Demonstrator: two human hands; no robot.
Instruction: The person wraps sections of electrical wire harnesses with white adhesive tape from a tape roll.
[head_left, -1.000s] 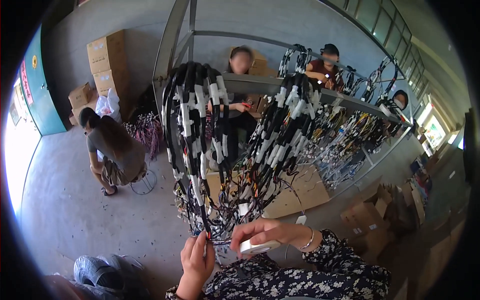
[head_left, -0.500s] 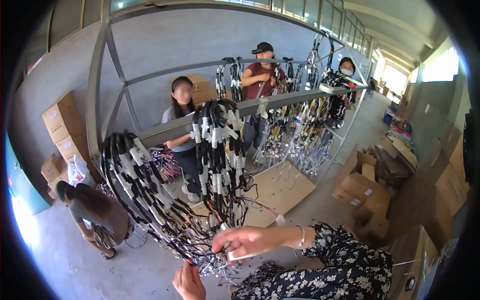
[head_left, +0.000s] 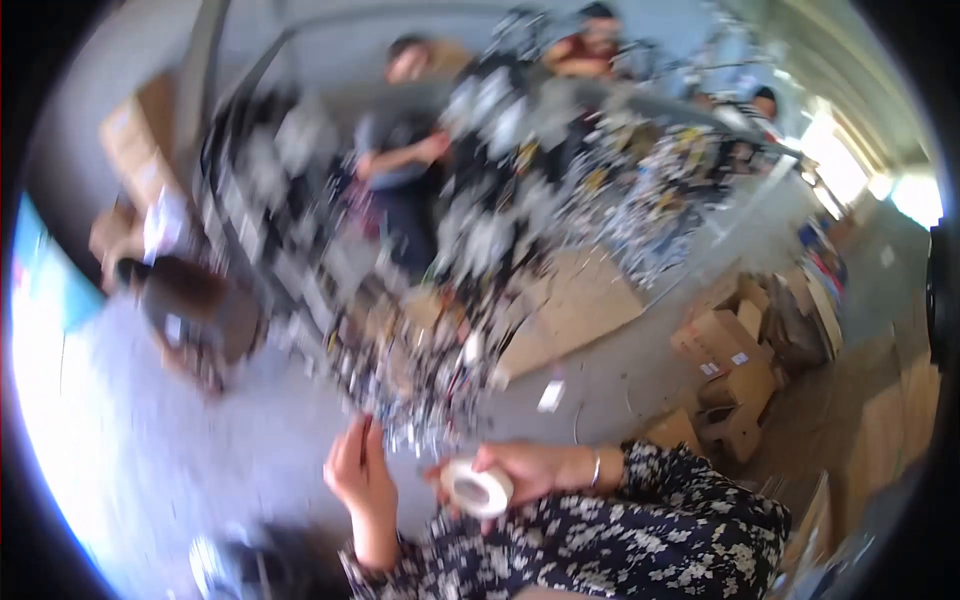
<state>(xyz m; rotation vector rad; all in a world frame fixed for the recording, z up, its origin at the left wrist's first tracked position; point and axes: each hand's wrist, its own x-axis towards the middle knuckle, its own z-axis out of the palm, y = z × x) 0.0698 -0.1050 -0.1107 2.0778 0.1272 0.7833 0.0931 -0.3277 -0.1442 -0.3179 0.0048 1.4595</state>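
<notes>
A roll of white tape [head_left: 468, 471] is gripped in my right hand [head_left: 532, 466], its flat side and centre hole facing up. My left hand [head_left: 362, 475] is raised beside it, fingers curled and pressed together; whatever they pinch is too small and blurred to name. Just beyond both hands hang the lower ends of wire harnesses [head_left: 415, 395], a dense, motion-smeared mass of black cables, white wrappings and connectors. Neither hand visibly touches the bundles.
A metal rack [head_left: 195, 90] carries the harnesses. Several people stand behind it; another person [head_left: 205, 310] bends at the left. Flat cardboard [head_left: 575, 310] lies beneath the rack. Open cartons [head_left: 735, 350] are piled at the right. A white piece [head_left: 551, 396] lies on the floor.
The view has tilted and blurred. My left hand has drawn back from the wire ends. My right hand has also come away from the bundle, turning the tape roll face up.
</notes>
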